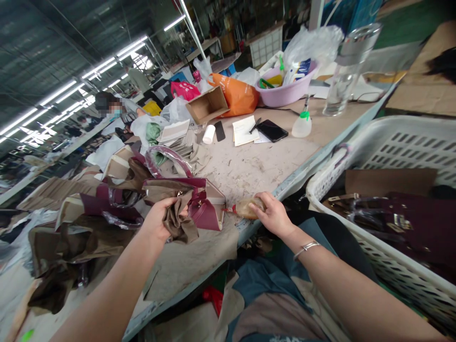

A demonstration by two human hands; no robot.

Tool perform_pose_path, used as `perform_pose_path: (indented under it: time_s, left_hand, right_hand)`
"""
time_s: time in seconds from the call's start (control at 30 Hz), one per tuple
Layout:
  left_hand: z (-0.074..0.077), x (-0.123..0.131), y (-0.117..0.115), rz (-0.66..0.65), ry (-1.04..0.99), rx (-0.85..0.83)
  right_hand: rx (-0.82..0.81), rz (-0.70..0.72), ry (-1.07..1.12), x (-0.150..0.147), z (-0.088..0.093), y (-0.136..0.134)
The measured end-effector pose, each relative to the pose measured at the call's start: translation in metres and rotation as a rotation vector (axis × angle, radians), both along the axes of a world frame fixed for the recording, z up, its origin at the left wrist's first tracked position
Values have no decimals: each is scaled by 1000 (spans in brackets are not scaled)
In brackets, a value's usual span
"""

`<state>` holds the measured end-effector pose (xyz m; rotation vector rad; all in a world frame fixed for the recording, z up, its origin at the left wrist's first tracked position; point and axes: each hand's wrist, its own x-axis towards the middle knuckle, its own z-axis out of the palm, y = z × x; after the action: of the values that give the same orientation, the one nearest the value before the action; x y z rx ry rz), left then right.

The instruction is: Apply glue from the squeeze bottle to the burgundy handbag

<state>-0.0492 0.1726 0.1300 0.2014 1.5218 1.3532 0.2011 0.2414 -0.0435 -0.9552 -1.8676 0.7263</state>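
My left hand point(158, 221) is closed around a crumpled brown cloth point(178, 221), pressed against a burgundy handbag point(201, 204) that stands on the worktable point(249, 164). My right hand point(272, 213) grips a small squeeze bottle point(245, 207) of amber liquid with a red nozzle, lying sideways at the table's front edge, nozzle toward the bag. A silver bracelet sits on my right wrist.
A pile of brown and burgundy bags point(89, 209) lies to the left. A white plastic basket point(392, 199) with dark bags stands at right. Farther back are a phone point(272, 129), a notepad, a small bottle point(301, 124), a cardboard box, an orange bag, a pink basin point(285, 90). A person sits at far left.
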Motion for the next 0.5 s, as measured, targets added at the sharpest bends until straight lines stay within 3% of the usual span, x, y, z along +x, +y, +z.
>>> perform_pose_path:
  time_s: [0.2,0.37,0.5]
  left_hand:
    - [-2,-1,4,-3,14,-18]
    - [-3,-2,2,-16,-9,-8]
    - [-2,-3,-4,-5,1,-10]
  right_hand:
    - [27,-44,-10,-3,-4,2]
    - [-23,43,-11,-3,-3,1]
    - [-26,-14,71,2,0,0]
